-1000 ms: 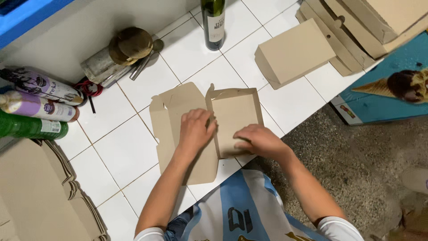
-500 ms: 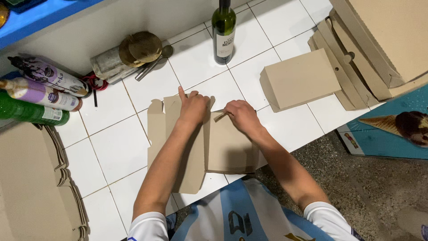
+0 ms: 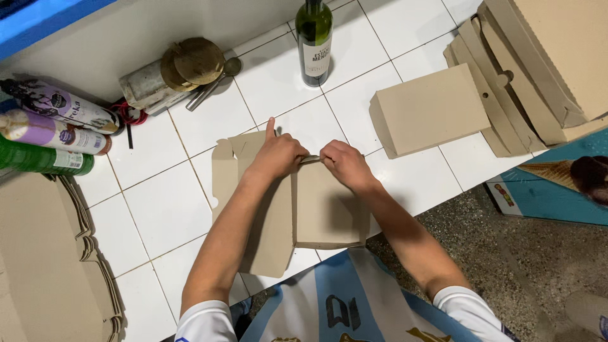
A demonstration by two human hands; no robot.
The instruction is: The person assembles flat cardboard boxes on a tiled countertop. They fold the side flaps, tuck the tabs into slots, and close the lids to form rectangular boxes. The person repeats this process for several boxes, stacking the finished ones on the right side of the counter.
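A flat brown cardboard box blank [image 3: 320, 212] lies on the white tiled counter [image 3: 158, 202], partly folded, with its right half raised into a shallow tray. My left hand [image 3: 277, 155] grips the far edge of the blank near its middle fold, index finger pointing away from me. My right hand [image 3: 344, 163] pinches the same far edge just to the right, fingers curled over the raised wall. The two hands almost touch.
A finished folded box [image 3: 430, 111] sits to the right, with stacked flat blanks [image 3: 500, 95] beyond. A dark green wine bottle [image 3: 315, 41] stands behind. Metal tins and a ladle [image 3: 177, 73] and lying spray cans [image 3: 50, 126] are at left, above another blank stack [image 3: 44, 266].
Both hands slid from the middle of the blank up to its far edge and closed on it. The right half of the blank has been raised into walls.
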